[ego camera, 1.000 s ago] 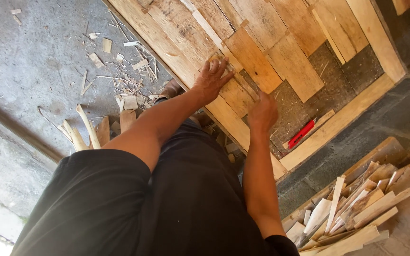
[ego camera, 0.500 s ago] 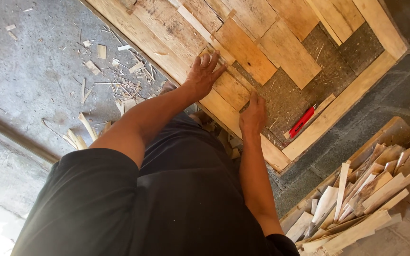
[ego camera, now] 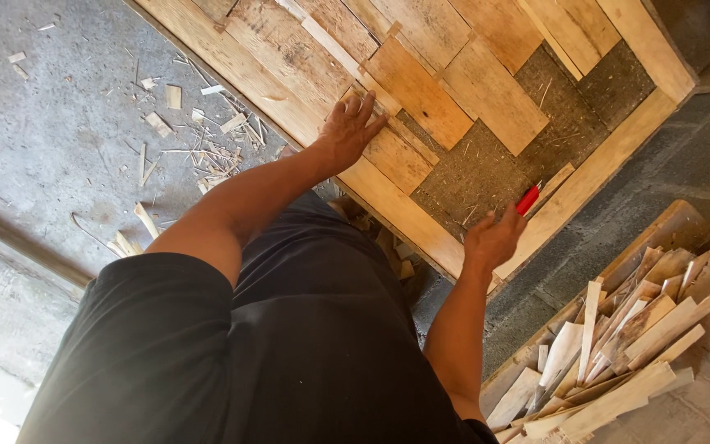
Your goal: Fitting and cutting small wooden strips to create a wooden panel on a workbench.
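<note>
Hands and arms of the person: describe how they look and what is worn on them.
Both arms are bare from the upper arm down; the left hand and right hand wear no gloves, and no watch, ring or bracelet shows. A short black sleeve covers the left shoulder, part of a black top. The right shoulder is mostly out of view.

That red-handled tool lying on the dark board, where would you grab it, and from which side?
Grip the red-handled tool by its red handle, likely the only graspable part showing. It lies slanted on the dark board beside the frame's pale edge strip. The right hand is already at its lower end, so coming from that side along the handle seems easiest. The left hand presses the wooden pieces.
</note>
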